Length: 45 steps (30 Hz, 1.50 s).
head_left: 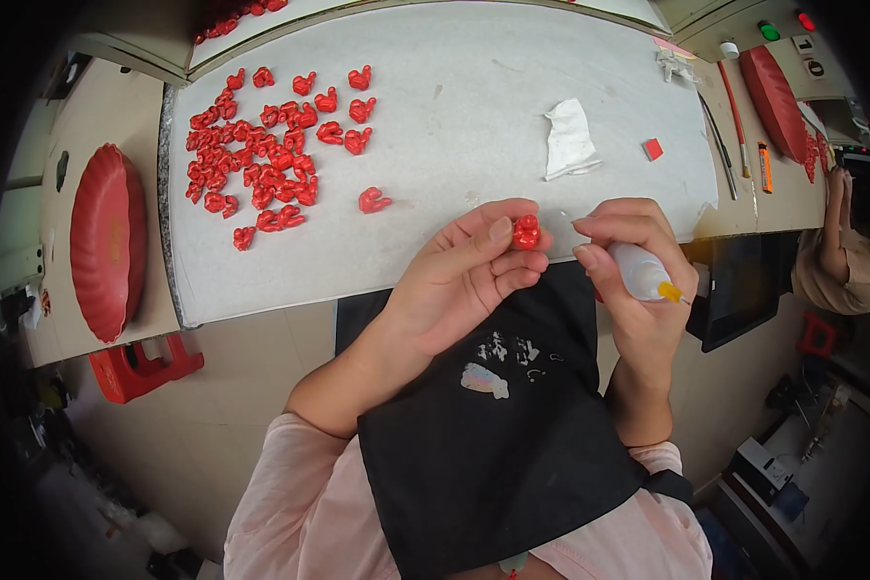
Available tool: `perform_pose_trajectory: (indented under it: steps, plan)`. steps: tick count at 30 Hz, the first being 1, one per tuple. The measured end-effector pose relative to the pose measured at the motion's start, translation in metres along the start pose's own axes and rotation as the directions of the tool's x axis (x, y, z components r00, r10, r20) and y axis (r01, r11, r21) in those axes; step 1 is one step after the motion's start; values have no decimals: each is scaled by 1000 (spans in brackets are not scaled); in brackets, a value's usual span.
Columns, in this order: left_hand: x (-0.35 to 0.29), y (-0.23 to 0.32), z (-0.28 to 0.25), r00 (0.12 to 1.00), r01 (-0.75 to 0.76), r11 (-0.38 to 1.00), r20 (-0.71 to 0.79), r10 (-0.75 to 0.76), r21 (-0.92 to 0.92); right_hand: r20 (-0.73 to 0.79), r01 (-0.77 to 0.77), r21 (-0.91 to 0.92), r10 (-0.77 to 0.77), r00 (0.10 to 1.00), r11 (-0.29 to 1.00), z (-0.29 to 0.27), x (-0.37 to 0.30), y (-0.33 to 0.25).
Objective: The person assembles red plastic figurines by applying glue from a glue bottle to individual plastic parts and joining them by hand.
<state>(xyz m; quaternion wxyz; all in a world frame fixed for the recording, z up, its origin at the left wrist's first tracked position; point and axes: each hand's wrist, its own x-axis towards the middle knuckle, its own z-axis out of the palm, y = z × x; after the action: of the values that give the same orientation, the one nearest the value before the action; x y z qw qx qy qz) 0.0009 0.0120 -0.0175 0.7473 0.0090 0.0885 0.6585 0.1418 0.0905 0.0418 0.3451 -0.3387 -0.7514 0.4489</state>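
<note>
Worktop (454, 106), red trinkets (268, 175), white scrap (569, 140) — left hand (462, 259) pinching trinket (526, 233), right hand (645, 319) gripping bottle (640, 272)

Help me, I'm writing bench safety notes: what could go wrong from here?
The left hand pinches a small red piece near the front edge of the table: a slip might drop it off. The right hand holds a white bottle with its yellow tip pointing away from that piece, past the table edge: any drip could miss the table.
</note>
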Motion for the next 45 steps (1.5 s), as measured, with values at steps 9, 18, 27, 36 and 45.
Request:
perform_pose_trajectory:
  steps: [9,18,27,36,45]
  plan:
    - [-2,-6,12,849,-362,466,79,523,808,-2,8,14,-8,1000,1000,-3,-3,7]
    - [4,-8,6,749,-412,111,267,606,904,-2,88,5,-88,996,996,-4,-3,9]
    - [-2,50,18,698,-176,-582,517,496,794,-27,50,45,-49,998,998,-14,-11,20]
    - [-10,36,33,793,-296,102,185,581,950,45,110,206,-122,992,972,17,15,11]
    - [-9,18,33,721,-347,-112,341,604,931,7,88,335,-96,995,938,30,15,9]
